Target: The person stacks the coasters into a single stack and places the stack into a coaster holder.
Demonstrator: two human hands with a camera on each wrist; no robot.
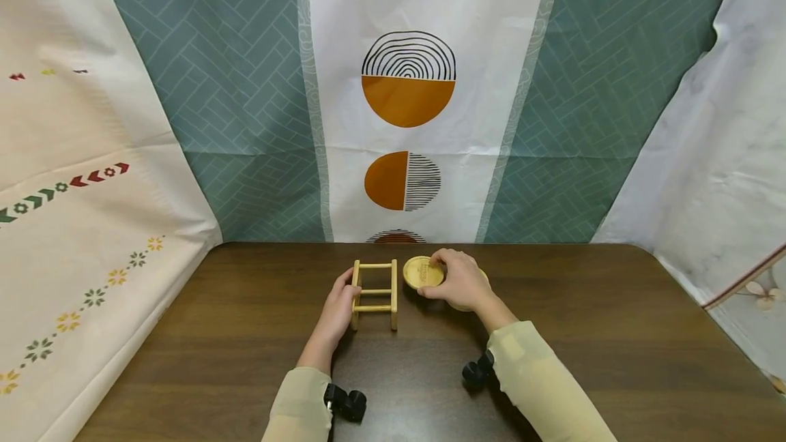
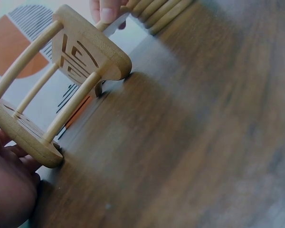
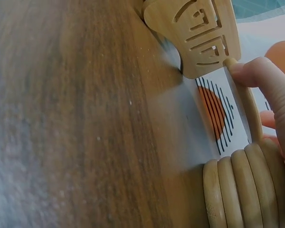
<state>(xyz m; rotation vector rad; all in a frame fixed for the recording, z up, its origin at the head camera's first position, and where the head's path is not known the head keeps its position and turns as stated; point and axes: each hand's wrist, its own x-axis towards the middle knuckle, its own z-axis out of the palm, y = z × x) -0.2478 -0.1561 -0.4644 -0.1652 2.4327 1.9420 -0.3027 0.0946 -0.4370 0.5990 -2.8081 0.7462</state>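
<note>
A small wooden coaster rack [image 1: 394,295] stands on the table, with rungs joining two end panels that have cut-out patterns. My left hand [image 1: 333,316] grips its left end panel, fingers on the outer side in the left wrist view. Right of the rack, my right hand [image 1: 463,285] pinches a round wooden coaster [image 1: 424,271] between thumb and fingers, its face tilted toward me. Beside that coaster, a stack of wooden coasters [image 3: 247,190] sits under the right hand, mostly hidden by it in the head view. The held coaster's edge comes close to the rack's right panel.
The dark wooden table [image 1: 583,346] ends at the back against a hanging cloth [image 1: 245,155] with a printed middle strip. Patterned white cloths hang at the left and right. Black wrist cameras sit on both sleeves.
</note>
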